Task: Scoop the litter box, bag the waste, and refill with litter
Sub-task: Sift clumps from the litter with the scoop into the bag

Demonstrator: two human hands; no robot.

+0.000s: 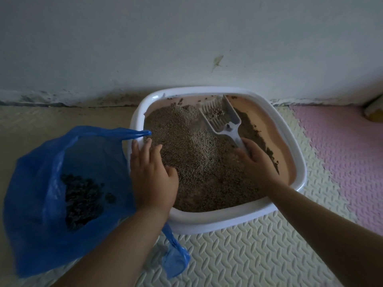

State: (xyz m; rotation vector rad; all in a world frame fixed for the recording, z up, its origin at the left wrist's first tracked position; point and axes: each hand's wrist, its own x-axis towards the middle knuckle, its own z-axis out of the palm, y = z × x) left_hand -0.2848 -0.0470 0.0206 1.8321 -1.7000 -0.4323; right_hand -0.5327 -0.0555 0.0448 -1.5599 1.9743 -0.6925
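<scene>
A white-rimmed litter box (244, 219) with a pinkish inner wall stands on the floor against the wall, holding grey-brown litter (199, 162). My right hand (256, 160) grips the handle of a white slotted scoop (219, 116), whose head lies at the far side of the box with some litter in it. My left hand (152, 175) rests with straight fingers over the box's left rim, touching the litter. A blue plastic bag (39, 204) stands open to the left of the box, with dark waste clumps (83, 199) inside.
The box sits on cream foam floor mats (248, 255); pink mats (339, 137) lie to the right. A pale wall (186, 48) with a stained base runs behind. A small object (375, 109) peeks in at the right edge.
</scene>
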